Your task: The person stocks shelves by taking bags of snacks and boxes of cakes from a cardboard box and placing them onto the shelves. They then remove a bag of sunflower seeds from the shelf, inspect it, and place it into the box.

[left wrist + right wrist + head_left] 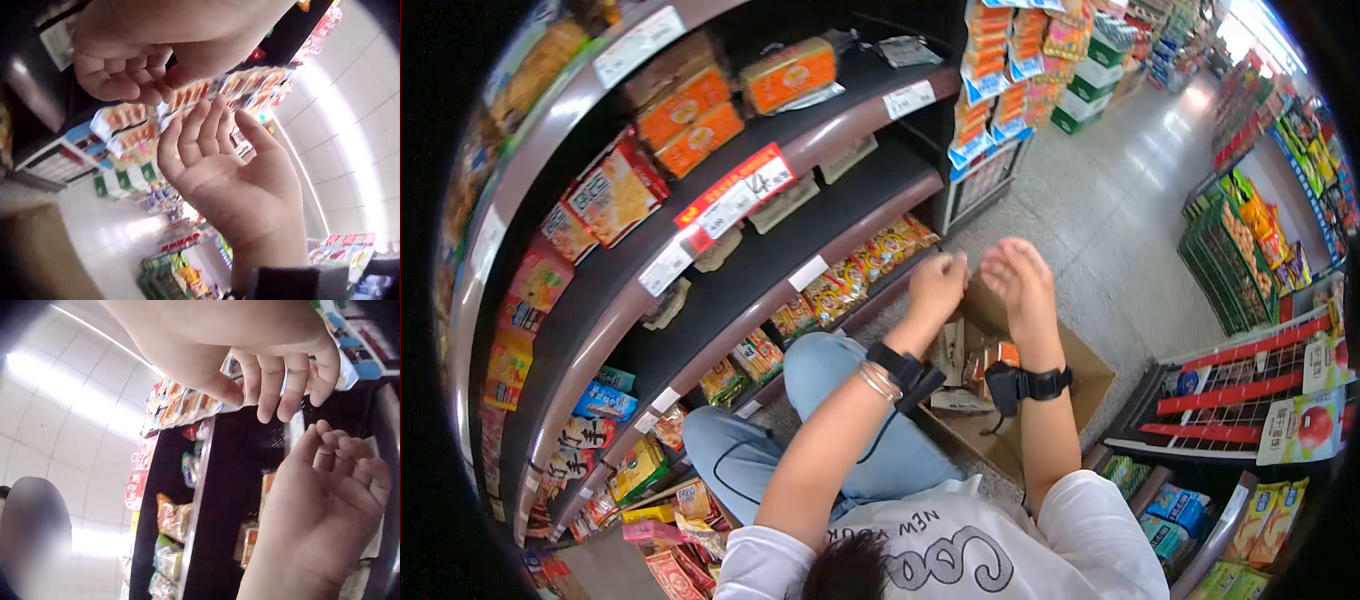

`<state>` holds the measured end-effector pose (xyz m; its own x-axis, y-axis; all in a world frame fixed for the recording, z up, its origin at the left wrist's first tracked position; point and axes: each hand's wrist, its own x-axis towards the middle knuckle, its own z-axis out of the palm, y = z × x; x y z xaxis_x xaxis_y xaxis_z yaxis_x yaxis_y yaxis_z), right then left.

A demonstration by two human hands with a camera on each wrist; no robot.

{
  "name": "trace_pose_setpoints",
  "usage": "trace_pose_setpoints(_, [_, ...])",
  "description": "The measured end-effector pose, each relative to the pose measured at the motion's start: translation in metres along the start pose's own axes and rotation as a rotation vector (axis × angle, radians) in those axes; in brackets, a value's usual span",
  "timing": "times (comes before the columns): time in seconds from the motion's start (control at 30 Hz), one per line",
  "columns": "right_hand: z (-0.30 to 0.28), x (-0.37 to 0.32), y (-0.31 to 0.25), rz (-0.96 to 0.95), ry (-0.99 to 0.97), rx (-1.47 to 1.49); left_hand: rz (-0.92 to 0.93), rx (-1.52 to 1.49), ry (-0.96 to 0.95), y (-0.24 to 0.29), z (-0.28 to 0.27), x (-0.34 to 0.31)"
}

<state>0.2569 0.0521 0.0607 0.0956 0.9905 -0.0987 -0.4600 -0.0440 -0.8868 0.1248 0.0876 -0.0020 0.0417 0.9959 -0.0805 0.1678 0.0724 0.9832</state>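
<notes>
Both bare hands are raised in front of the body, close together over a cardboard box (1090, 385). The left hand (938, 288) has loosely bent fingers with nothing in them; in the left wrist view these fingers (119, 87) curve inward. Beside it, the right hand (1020, 275) is also without a thing, its palm (234, 187) facing the left wrist camera and its fingers slightly bent. In the right wrist view the left hand (325, 506) lies below the right hand (250, 356), a gap between them. Inside the box is an orange packet (1007, 354), partly hidden by the right wrist.
Shelves of packaged food curve along the left, with orange packs (790, 75) and a red price sign (735, 197). Hanging snack packs (990, 75) mark the shelf end. A green crate (1225, 265) and a wire rack (1230, 400) stand at right. Tiled floor (1120, 220) runs ahead.
</notes>
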Motion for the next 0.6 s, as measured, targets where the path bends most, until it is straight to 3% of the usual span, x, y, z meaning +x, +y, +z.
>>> trace_pose_setpoints(0.1, [-0.056, -0.016, 0.040, 0.147, 0.176, 0.023, -0.204, -0.065, -0.069, -0.062, 0.042, -0.018])
trace_pose_setpoints(0.2, [-0.097, -0.025, 0.081, 0.276, 0.296, -0.065, -0.423, -0.183, -0.091, -0.091, 0.056, -0.034])
trace_pose_setpoints(0.4, [-0.168, -0.008, 0.187, 0.666, 0.228, -0.232, -0.728, -0.273, -0.038, -0.151, 0.049, -0.050])
trace_pose_setpoints(0.6, [-0.195, 0.005, 0.246, 0.999, 0.172, -0.273, -0.845, -0.248, -0.054, -0.161, 0.024, -0.053])
